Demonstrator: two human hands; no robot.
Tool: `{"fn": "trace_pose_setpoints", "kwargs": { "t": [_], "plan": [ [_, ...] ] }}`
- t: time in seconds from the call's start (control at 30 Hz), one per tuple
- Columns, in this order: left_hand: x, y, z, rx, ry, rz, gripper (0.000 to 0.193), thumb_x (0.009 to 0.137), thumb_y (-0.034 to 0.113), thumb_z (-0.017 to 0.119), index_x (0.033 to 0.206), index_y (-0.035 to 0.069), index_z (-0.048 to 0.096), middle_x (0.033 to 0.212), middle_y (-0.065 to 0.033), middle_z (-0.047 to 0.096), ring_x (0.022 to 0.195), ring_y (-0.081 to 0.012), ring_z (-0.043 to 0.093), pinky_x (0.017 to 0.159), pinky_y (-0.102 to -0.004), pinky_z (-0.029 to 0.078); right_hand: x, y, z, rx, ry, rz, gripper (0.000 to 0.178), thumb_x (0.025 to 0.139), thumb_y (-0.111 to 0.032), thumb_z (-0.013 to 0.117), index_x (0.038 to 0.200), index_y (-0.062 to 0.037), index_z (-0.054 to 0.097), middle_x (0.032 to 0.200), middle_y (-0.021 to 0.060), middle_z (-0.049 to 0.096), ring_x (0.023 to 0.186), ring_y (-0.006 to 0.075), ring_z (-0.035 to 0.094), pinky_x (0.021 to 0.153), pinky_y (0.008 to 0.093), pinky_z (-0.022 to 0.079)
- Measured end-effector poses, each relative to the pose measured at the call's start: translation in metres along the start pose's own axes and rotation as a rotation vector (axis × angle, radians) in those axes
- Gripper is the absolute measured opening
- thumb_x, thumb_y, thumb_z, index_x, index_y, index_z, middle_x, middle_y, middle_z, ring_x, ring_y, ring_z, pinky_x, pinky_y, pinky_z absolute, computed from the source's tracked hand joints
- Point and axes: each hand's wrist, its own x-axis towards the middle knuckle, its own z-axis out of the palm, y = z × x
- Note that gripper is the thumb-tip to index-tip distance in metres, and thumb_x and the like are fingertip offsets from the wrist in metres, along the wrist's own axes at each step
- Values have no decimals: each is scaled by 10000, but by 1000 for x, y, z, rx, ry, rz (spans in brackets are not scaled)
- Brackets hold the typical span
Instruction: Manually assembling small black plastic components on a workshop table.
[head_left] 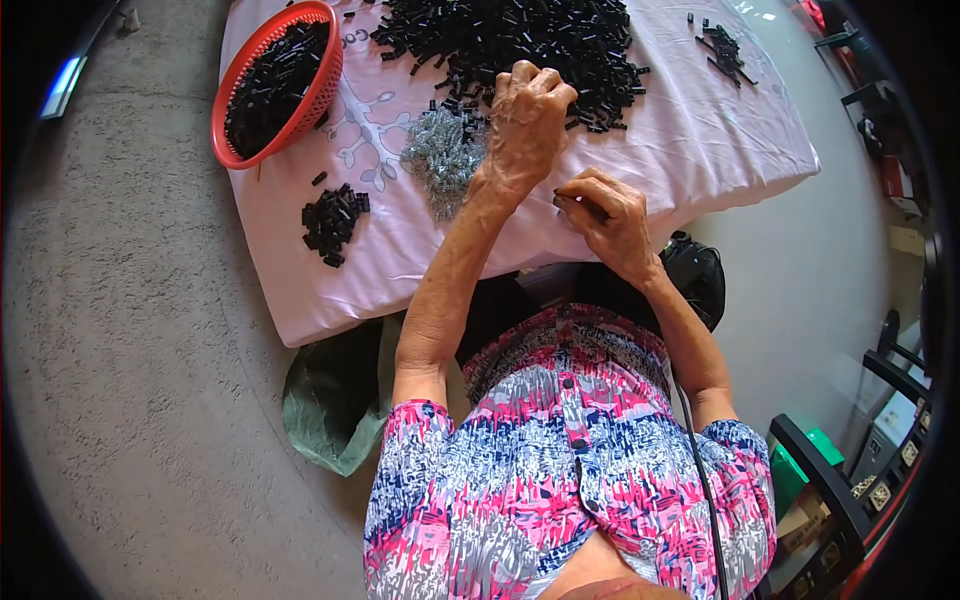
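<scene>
My left hand [530, 115] reaches over the near edge of a big pile of small black tubular plastic pieces [520, 40]. Its fingers curl downward, and the hand hides their tips and anything in them. Just left of that wrist lies a heap of small, shiny silvery metal parts [441, 155]. My right hand [608, 215] is lower and to the right, above the cloth, with thumb and forefinger pinched together. Something small and dark seems to show at those fingertips, too small to name.
A pink patterned cloth [700, 130] covers the table. At the left edge, a red plastic basket [325, 85] holds more black pieces. Smaller groups of black pieces lie at near left [335, 222] and far right [725, 52]. A green bag [330, 400] hangs below the table's near edge.
</scene>
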Motion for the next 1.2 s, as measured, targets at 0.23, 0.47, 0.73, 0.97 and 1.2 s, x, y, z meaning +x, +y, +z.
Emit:
{"fn": "trace_pose_setpoints", "kwargs": {
  "t": [0.23,0.47,0.73,0.97,1.2],
  "plan": [
    [3,1,-10,63,-180,-12,112,757,40,634,833,63,712,906,-82,642,969,-255,560,874,-385,433,1,1,1,-25,17,-12,142,773,20,710,905,-18,675,828,84,651,651,190,650,556,292,502],
    [1,-8,-17,-106,-106,-12,123,764,30,638,856,79,703,891,-51,671,963,-260,589,859,-383,443,2,-2,1,-43,6,-42,157,761,29,703,908,-15,674,831,87,661,657,206,652,569,298,508],
    [-54,-3,-60,-368,275,-357,124,752,-41,675,836,50,661,818,-74,671,802,-258,622,728,-371,496,2,-4,-1,-90,12,-59,140,772,31,697,905,-7,676,819,84,658,643,187,640,559,297,492],
    [-90,24,-61,-101,276,-291,147,776,74,739,886,69,641,907,-74,618,835,-269,587,735,-395,476,-1,-6,1,-92,-10,4,143,759,25,715,891,-5,672,811,79,655,607,171,625,538,283,482],
    [-130,76,-50,-138,187,-347,270,747,137,774,990,61,681,951,-50,602,832,-234,563,729,-370,457,-3,-5,3,-188,-23,-44,144,763,11,727,893,-15,669,810,72,655,599,159,622,532,276,478]
  ]
}}
